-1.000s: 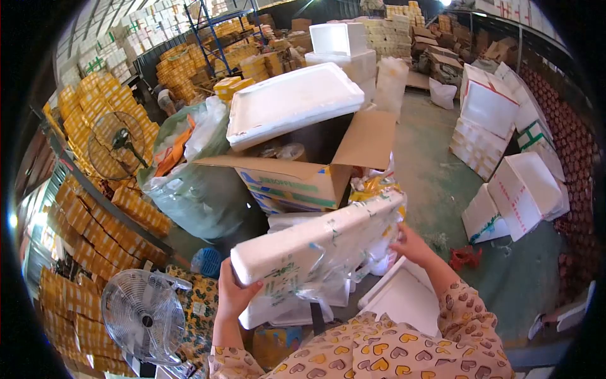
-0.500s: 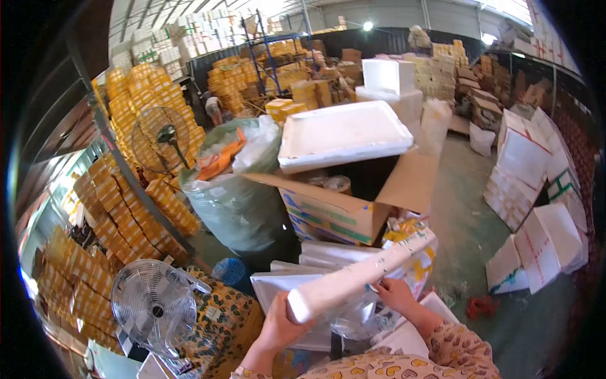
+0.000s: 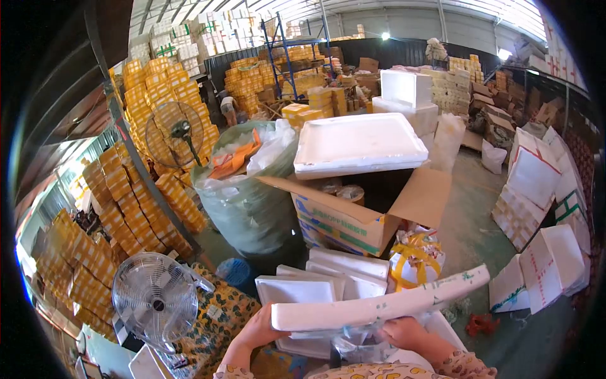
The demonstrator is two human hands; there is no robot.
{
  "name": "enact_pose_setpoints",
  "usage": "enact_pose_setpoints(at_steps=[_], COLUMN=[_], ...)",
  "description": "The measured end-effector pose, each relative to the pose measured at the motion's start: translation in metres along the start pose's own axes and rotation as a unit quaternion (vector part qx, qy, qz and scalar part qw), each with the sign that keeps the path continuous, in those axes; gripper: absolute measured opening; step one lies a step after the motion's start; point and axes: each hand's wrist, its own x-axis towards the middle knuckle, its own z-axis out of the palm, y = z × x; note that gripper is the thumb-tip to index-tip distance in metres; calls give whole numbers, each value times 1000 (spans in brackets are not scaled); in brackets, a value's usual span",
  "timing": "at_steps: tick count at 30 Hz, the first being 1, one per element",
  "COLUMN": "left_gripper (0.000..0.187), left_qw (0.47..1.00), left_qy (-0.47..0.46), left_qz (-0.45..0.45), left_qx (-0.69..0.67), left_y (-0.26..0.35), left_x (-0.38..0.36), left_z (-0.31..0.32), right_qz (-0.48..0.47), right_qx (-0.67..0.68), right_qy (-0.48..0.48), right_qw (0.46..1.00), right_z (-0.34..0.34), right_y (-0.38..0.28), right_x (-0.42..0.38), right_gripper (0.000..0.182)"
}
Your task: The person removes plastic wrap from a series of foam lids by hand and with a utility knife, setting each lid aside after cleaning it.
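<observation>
A long white foam lid (image 3: 379, 304) with green print is held nearly edge-on in front of me, its right end tipped up. My left hand (image 3: 254, 327) is closed on the lid's left end. Below its lower edge, my right hand (image 3: 404, 333) is curled into a fist beside clear plastic film (image 3: 360, 350); what its fingers hold is hidden. Several white foam lids (image 3: 300, 290) lean behind the held one. To their right sits a white bundle bound with yellow tape (image 3: 413, 264).
An open cardboard box (image 3: 334, 221) has a white foam lid (image 3: 360, 142) across its top. Left of it stands a large green sack (image 3: 246, 208). A metal fan (image 3: 156, 303) is at lower left, and foam boxes (image 3: 549, 259) stand at right. A person (image 3: 228, 108) bends in the background.
The foam lid has swung lower and flatter, its right end moving further right. My left hand has shifted left and down, my right hand down and slightly right. The camera view has shifted too.
</observation>
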Motion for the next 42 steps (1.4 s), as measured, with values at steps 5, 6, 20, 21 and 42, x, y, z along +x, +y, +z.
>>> enact_pose_setpoints(at_steps=[5, 6, 20, 21, 42], left_gripper=[62, 65, 81, 78, 63], left_qw=[988, 987, 877, 880, 940], left_qy=[-52, -65, -241, -270, 73], left_qz=[-41, -38, 74, 76, 203], left_qx=[-137, -140, 410, 384, 263], left_y=[28, 25, 148, 150, 117], left_x=[-4, -4, 67, 77, 88], left_z=[3, 13, 80, 76, 23], right_qz=[-49, -21, 55, 8, 193], right_qx=[8, 14, -40, -54, 618], right_qy=[-11, -47, -196, -190, 122], right_qw=[999, 999, 978, 980, 753], right_z=[-20, -22, 8, 9, -100], right_y=[-8, -5, -34, -29, 11], right_x=[-18, -23, 12, 11, -15], right_gripper=[28, 28, 22, 21, 21])
